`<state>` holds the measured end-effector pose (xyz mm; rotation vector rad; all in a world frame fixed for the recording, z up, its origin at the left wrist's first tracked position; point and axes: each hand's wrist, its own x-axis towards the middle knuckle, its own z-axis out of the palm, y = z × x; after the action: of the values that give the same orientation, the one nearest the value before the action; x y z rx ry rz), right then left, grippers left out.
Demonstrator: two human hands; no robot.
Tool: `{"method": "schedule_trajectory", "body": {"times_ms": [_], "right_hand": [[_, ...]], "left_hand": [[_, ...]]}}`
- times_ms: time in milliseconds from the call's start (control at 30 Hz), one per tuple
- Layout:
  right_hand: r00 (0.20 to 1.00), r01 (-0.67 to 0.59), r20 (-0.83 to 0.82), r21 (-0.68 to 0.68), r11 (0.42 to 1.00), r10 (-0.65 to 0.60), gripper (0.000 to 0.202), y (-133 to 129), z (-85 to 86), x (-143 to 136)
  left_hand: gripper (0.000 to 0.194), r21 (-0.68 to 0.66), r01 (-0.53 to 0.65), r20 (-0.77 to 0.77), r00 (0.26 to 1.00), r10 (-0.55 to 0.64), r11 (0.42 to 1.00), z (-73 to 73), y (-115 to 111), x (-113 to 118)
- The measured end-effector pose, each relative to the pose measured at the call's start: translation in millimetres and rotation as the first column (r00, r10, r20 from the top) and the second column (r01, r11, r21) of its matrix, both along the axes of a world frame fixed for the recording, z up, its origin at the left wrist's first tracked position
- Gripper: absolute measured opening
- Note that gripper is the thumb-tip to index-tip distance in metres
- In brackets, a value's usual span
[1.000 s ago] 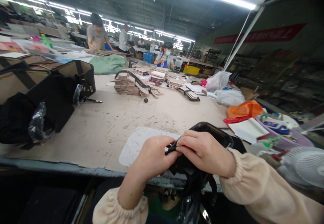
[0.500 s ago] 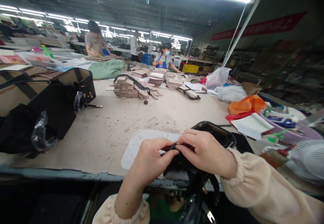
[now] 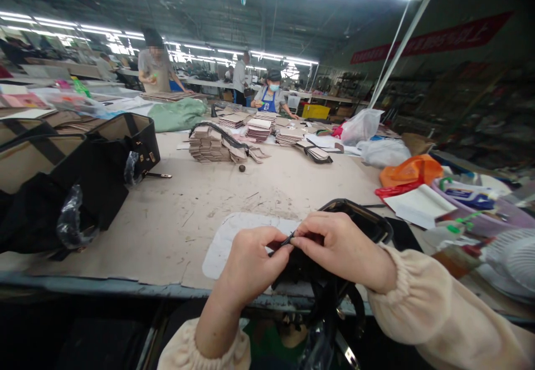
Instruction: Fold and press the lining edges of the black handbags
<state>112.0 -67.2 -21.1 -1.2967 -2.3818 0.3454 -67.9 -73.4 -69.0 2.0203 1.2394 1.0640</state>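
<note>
My left hand [image 3: 253,258] and my right hand [image 3: 340,247] meet near the table's front edge, each pinching a thin black strip [image 3: 288,239] between thumb and fingertips. The strip seems to belong to the black bag [image 3: 378,222] beneath and behind my hands, though the join is hidden. Part of this bag, with its straps and a metal buckle piece [image 3: 348,353], hangs over the edge towards my lap. A white sheet [image 3: 221,247] lies flat on the table under and left of my hands.
Black bags [image 3: 104,175] with plastic-wrapped handles stand at the left. Stacked brown pieces [image 3: 213,144] lie further back, with a small dark round object [image 3: 242,168] before them. At right are an orange bag [image 3: 412,170], a purple basin [image 3: 497,219] and a white fan [image 3: 512,258]. Co-workers [image 3: 271,97] work across the table.
My hands stay together on the black strip, with only a slight shift of the fingers. The view has moved a little. A co-worker at the back left has raised one hand.
</note>
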Motion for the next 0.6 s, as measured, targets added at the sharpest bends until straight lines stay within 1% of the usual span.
{"method": "schedule_trajectory", "body": {"times_ms": [133,300,367,500,600], "right_hand": [[1.0,0.001,-0.021,-0.04,0.999,-0.002,0.013,1,3.2,-1],[0.999,-0.006,-0.042,-0.146,0.989,0.0,0.018,1,8.2,0],[0.999,0.016,-0.026,-0.146,0.989,-0.02,0.021,0,8.8,0],[0.996,0.086,0.038,-0.087,0.992,-0.083,0.024,-1,9.3,-2],[0.994,0.101,0.045,-0.122,0.987,-0.096,0.023,-2,11.0,-3]], "left_hand": [[0.009,0.001,-0.005,-0.006,1.0,0.005,1.0,0.9,-1,1],[0.01,0.021,0.013,-0.029,1.0,-0.012,1.0,1.7,-2,2],[0.013,0.029,0.016,-0.053,0.998,-0.015,0.999,1.5,-3,3],[0.014,0.036,0.018,-0.072,0.997,-0.015,0.999,0.4,-4,3],[0.013,0.044,0.025,-0.066,0.998,-0.022,0.999,0.1,-5,3]]}}
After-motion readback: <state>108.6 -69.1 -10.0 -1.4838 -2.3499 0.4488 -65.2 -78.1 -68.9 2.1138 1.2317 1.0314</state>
